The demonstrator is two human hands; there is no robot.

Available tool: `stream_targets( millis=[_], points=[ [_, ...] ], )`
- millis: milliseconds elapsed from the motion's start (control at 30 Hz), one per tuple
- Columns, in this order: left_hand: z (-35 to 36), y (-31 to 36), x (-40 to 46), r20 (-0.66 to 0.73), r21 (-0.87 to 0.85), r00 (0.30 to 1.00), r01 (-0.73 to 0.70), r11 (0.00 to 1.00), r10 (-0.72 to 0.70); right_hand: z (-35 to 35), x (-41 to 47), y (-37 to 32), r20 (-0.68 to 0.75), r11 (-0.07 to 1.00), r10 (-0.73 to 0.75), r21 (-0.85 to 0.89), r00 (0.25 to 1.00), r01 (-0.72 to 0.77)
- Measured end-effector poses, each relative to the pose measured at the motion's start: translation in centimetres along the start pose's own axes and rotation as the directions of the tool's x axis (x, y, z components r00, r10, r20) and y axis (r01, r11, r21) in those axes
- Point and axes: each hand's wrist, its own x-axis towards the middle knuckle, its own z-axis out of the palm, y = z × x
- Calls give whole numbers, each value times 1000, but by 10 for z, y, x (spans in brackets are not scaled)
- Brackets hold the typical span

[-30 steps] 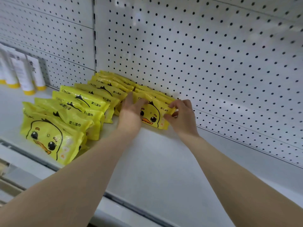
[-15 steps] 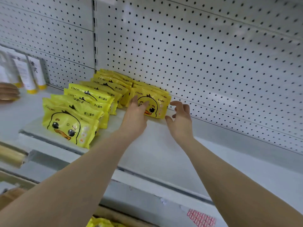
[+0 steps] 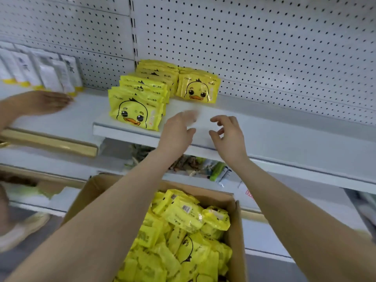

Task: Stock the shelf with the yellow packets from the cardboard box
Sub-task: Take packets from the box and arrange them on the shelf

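Reaching over the shelf (image 3: 264, 137), a person's left hand (image 3: 176, 133) and right hand (image 3: 230, 135) hang side by side above its front edge, both empty, fingers loosely curled and holding nothing. Yellow packets (image 3: 135, 112) printed with a cartoon duck face stand upright on the shelf in two rows running back to the pegboard (image 3: 264, 47): a longer row on the left, reaching almost to the front edge, and a shorter row (image 3: 198, 88) just beside it on the right, set further back. Neither hand touches either row; the left hand is blurred at the fingertips, so its exact pose is hard to read. Below the arms, an open box (image 3: 237, 220) is heaped with more of the yellow packets (image 3: 183, 231), lying loose at all angles. At far left, another person's hand (image 3: 43, 101), blurred, rests on the shelf near a line of white tubes (image 3: 50, 76) with yellow caps. Mixed goods (image 3: 193, 163), too indistinct to name, sit on the lower shelf under the yellow rows.
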Motion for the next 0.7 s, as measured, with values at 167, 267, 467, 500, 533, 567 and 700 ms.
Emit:
stream_targets(
  millis=[167,267,467,500,533,567,700],
  points=[
    [-27,-13,-64,21,-23,999,32,999,-32,15,-65,-22,-7,1000,-18,15,1000,18],
    [-36,-29,-100,51,18,998,39,999,-40,29,-102,-31,51,1000,-19,6,998,19],
    [-41,-82,-173,168,121,979,94,988,-114,51,-168,-40,263,1000,-8,-24,965,15],
    [-40,-92,-184,204,167,968,115,979,-148,55,-178,-40,303,999,-8,-46,953,23],
    [-38,-102,-195,251,211,948,144,967,-196,59,-189,-39,340,997,-6,-73,940,33],
    [-35,-110,-204,298,249,922,174,953,-246,63,-198,-37,373,994,2,-105,928,40],
    [-22,-132,-221,464,364,823,159,918,-327,79,-221,-23,431,967,143,-254,891,-32]
  ],
)
